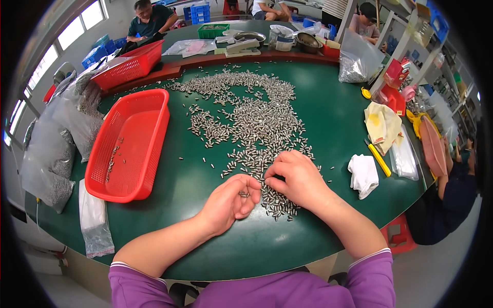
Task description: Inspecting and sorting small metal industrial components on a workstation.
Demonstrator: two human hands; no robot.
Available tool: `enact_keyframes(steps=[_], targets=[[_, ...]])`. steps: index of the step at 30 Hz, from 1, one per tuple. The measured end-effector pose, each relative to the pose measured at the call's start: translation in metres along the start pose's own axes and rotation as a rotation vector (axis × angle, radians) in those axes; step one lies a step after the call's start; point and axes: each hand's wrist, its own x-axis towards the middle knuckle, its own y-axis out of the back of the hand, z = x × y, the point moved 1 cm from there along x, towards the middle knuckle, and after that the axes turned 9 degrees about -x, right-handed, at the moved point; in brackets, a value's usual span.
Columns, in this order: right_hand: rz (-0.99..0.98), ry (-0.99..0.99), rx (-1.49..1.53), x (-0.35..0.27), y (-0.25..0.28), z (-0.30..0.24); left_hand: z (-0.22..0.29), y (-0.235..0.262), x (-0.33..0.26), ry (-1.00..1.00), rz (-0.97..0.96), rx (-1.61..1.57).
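Observation:
Small silvery metal pieces, bullet-shaped, lie in a loose heap [264, 120] across the green table [197, 177]. At the heap's near end my left hand [231, 201] is cupped with curled fingers, and a few of the metal pieces [244, 194] show inside it. Just to its right, my right hand [297, 177] rests over the heap with thumb and fingers drawn together. What those fingertips hold, if anything, is too small to make out. The two hands nearly meet, fingertips facing each other.
A red plastic basket [128, 138] with a few pieces stands on the left, beside plastic bags of metal pieces [54, 164]. On the right lie a white cloth [363, 175], a yellow-handled cutter [379, 159] and a yellowish cloth [382, 127]. Other people sit around the table.

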Motion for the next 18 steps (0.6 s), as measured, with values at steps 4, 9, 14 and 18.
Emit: enact_keyframes(steps=[4,9,14,18], targets=[[0.005,0.021,-0.021,0.0,0.002,0.001,0.0,0.0,0.0,0.0,0.006,0.011],[0.044,0.049,0.015,0.003,0.008,-0.001,-0.001,0.004,0.001,0.006,-0.028,-0.001],[0.125,0.209,0.178,0.0,0.017,-0.018,-0.002,-0.001,-0.001,0.025,-0.097,0.104],[0.142,0.224,0.211,-0.003,0.017,-0.019,-0.001,-0.006,-0.004,0.043,-0.059,0.16]])
